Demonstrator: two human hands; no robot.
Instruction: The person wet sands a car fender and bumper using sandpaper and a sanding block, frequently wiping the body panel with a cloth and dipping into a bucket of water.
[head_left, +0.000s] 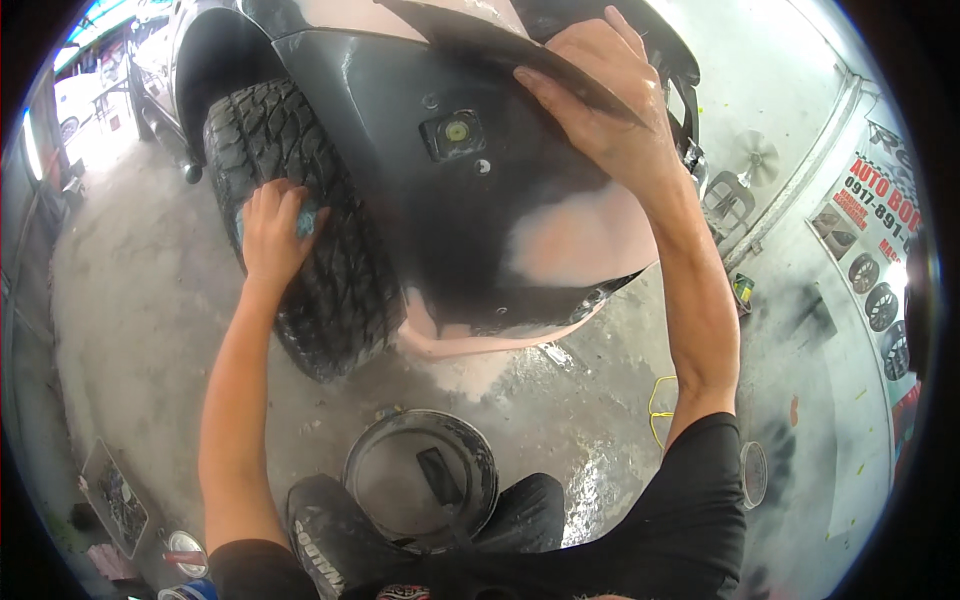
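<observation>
Here, bluish wad (307, 220) in curled left hand (270, 236), dark curved panel (474, 36) in grip of right hand (614, 138).

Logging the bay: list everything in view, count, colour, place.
Bumper: 1, black with pinkish patches, centre
Tire: 1, black, left
Pad: 1, blue-green, on tire
Sheet: 1, thin, dark, top
Basin: 1, dark, bottom
Block: 1, black, in basin
Fan: 1, grey, upper right
Chair: 1, grey, by fan
Cord: 1, yellow, right floor
Container: 1, pale, lower right
Poster: 1, multicoloured, right wall
Clutter: several, mixed, lower left, unclear
Left hand: 1, bare, on pad
Right hand: 1, bare, on sheet
Knees: 2, dark-clothed, beside basin
</observation>
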